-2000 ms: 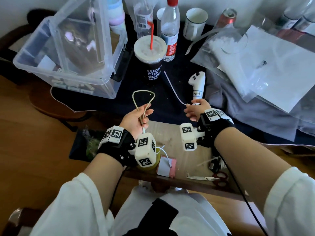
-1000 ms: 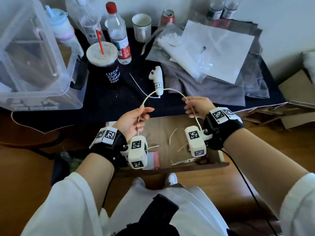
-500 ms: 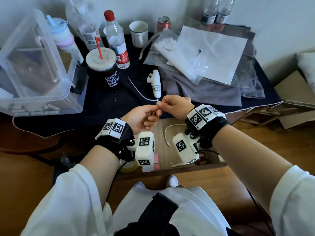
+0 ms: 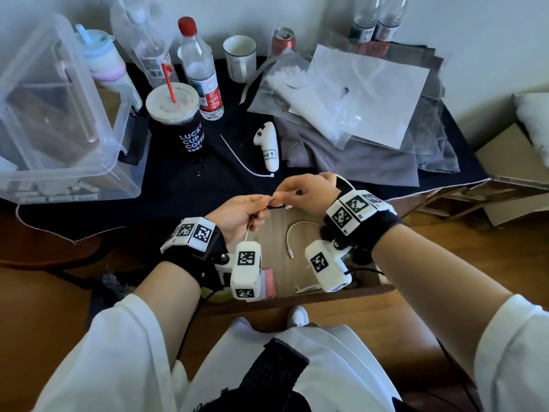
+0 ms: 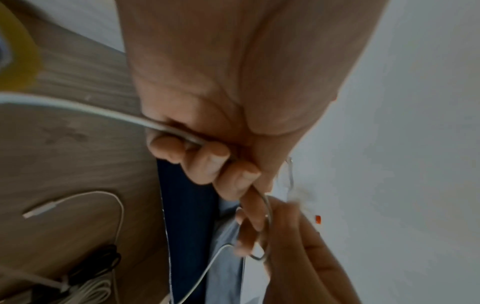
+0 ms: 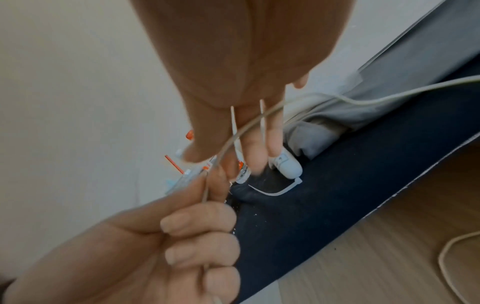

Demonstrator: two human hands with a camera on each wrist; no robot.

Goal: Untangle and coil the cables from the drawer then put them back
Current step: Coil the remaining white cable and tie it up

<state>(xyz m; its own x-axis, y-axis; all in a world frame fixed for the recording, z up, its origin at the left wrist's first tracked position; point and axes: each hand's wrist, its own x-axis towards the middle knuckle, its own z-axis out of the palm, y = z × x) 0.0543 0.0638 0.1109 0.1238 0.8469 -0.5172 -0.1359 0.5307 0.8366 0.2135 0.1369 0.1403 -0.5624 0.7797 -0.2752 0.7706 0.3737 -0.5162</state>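
A thin white cable is held above the open wooden drawer. My left hand grips it in curled fingers, seen close in the left wrist view where the cable enters the fist. My right hand meets the left and pinches the same cable between thumb and fingers; a slack length trails off to the right. Another white cable end lies loose on the drawer bottom. A bundled white cable sits in the drawer's corner.
On the dark tablecloth behind the hands lie a white controller and a zip tie. A coffee cup, bottles and a clear plastic bin stand to the left; plastic bags are piled on the right.
A second ago my hands held the cable spread in a wide arc. They have since come together above the drawer, with the cable folded between them.
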